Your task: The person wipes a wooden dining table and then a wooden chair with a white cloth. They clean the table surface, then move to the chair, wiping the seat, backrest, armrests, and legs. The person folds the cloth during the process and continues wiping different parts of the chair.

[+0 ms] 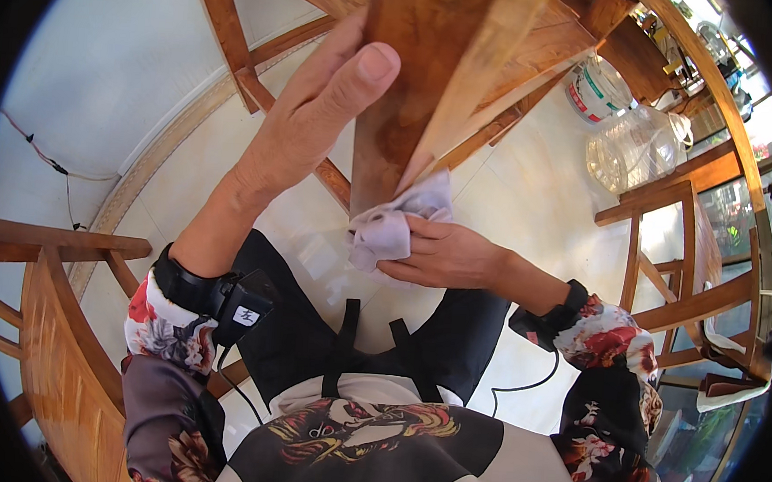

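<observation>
Directly before me rises a brown varnished wooden furniture piece, broad-faced and lighter along its right edge. My left hand grips its left edge, the thumb lying over the near face and the fingertips hidden behind the wood. At its lower end, my right hand holds a crumpled pale lilac cloth. Part of the cloth touches the wood and covers its bottom corner. Which part of the furniture this is, I cannot tell.
Wooden chairs stand at left and right. On the tiled floor, a clear plastic jug lies beside a white bucket. Thin cables hang along the white wall. Black wrist devices with cords are strapped to both forearms.
</observation>
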`<control>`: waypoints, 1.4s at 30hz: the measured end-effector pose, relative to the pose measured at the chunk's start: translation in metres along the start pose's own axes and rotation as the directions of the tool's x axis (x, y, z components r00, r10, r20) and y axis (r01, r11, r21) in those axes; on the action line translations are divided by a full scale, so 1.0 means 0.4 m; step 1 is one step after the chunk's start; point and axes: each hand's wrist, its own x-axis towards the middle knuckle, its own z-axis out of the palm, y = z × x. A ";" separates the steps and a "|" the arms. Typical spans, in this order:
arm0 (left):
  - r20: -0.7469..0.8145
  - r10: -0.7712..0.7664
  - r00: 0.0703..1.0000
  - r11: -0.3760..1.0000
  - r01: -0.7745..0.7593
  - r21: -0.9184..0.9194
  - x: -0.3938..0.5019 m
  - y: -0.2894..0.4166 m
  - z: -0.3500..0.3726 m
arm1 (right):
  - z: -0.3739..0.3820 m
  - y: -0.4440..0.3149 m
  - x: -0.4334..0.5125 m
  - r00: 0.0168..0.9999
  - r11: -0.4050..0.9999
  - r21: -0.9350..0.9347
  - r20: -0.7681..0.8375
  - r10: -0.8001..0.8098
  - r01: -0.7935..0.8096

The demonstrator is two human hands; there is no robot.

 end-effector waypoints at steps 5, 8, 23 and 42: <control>-0.037 -0.064 0.997 0.990 0.068 0.125 0.026 -0.040 0.009 | -0.218 0.052 -0.047 0.857 0.918 -0.053 -0.382 0.345 -0.393; -0.167 -0.075 0.983 0.997 0.069 -0.043 0.032 -0.077 0.015 | -0.265 0.095 -0.029 0.612 0.821 0.224 -0.571 0.548 -0.526; -0.434 0.185 0.882 0.913 0.008 0.407 0.004 -0.106 -0.003 | 0.083 -0.085 0.085 0.232 0.511 0.750 -0.456 0.859 -0.420; 0.045 -0.066 0.997 0.996 0.069 -0.051 0.039 -0.115 -0.004 | 0.574 -0.313 0.034 -0.175 -0.702 0.688 0.726 0.666 0.184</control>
